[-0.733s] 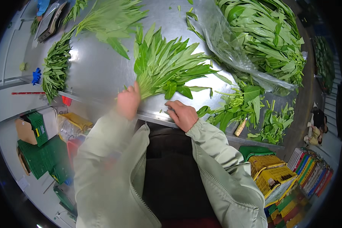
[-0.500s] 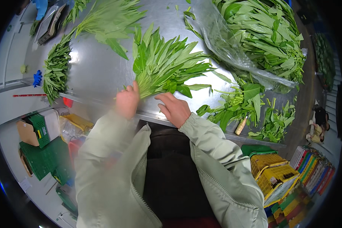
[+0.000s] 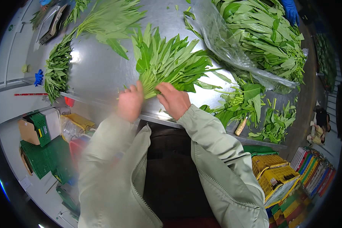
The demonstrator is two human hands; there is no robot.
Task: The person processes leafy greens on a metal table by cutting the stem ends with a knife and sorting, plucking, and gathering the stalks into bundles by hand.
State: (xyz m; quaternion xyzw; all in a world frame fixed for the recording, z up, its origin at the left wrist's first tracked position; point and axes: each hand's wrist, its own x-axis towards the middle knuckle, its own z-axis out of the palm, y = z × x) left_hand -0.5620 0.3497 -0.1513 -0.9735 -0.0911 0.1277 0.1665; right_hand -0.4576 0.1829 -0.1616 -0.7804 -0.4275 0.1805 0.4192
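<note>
A bunch of water spinach (image 3: 171, 62) lies on the metal table before me, its long leaves fanned away and its pale stems toward me. My left hand (image 3: 130, 102), slightly blurred, is closed round the stem ends on the left. At the right side of the stems, my right hand (image 3: 174, 100) has its fingers bent and closed on the bunch, thumb lower. Farther off to the left lies another bunch of greens (image 3: 108, 22). Loose trimmed stems and leaves (image 3: 237, 104) are heaped to the right of my right hand.
A big pile of greens (image 3: 262, 38) in a clear plastic bag (image 3: 220, 38) fills the far right. Another person's blue-gloved hand (image 3: 290, 11) touches it. More bunches (image 3: 57, 68) and a scale (image 3: 53, 24) are at the left; a small bottle (image 3: 241, 126) and yellow crates (image 3: 273, 174) at the right.
My right hand has moved in against the stems and its fingers have closed. My left hand has shifted slightly right. A blue-gloved hand has appeared at the far right.
</note>
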